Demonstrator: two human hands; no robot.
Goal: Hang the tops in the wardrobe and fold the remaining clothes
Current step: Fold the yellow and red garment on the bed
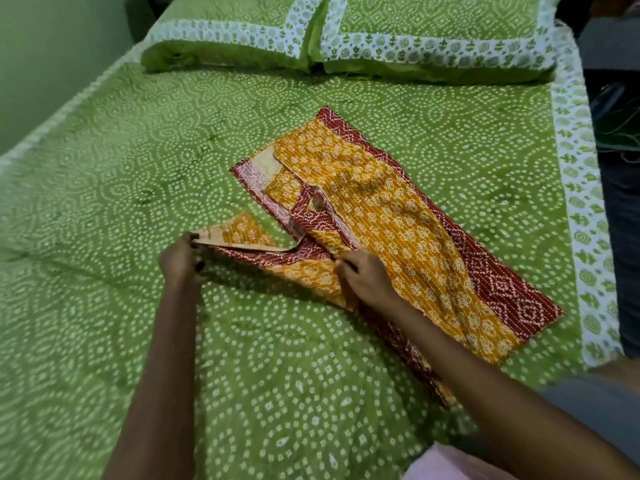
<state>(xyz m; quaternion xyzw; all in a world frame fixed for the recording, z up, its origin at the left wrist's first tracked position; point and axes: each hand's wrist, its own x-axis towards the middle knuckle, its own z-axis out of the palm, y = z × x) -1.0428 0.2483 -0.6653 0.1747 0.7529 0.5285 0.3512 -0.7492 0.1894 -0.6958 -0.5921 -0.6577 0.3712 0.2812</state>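
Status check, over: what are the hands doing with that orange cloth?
Left hand pinches sleeve end. Right hand grips garment on bed. Nothing in the way.

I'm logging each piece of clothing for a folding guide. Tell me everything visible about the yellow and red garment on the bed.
The garment is mustard-yellow cotton-like cloth with a white floral print, red dotted borders and stitched lines. It lies partly folded on the green bedspread, its long part running diagonally. The left hand pinches a sleeve end; the right hand grips the cloth near the neckline.
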